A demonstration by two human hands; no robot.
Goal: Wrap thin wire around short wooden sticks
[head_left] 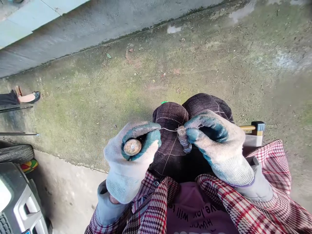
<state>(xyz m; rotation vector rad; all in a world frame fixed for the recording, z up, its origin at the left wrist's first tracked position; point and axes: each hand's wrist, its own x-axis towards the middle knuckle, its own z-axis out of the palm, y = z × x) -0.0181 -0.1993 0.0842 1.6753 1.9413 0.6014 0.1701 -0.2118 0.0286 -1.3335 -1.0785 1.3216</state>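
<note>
My left hand (133,156), in a white knit glove with a blue-green coated palm, is closed around a round-ended wooden handle (132,147); the rest of that tool is hidden in the fist. At the tips of its thumb and forefinger shows one end of a thin pale strand (168,129), thread or fine wire. The strand runs across to my right hand (214,139), gloved the same way, whose thumb and forefinger pinch together on it. Just beside those fingertips is a spool (184,139) wound with greyish strand, a few loose loops sticking out, above my lap.
My knees in dark checked trousers (170,117) lie under the hands. A gold bar with a black end cap (258,126) is at my right. On the left are a vehicle front (19,198), a tyre (17,154) and another person's foot (30,97). Concrete ground (97,97) stretches ahead.
</note>
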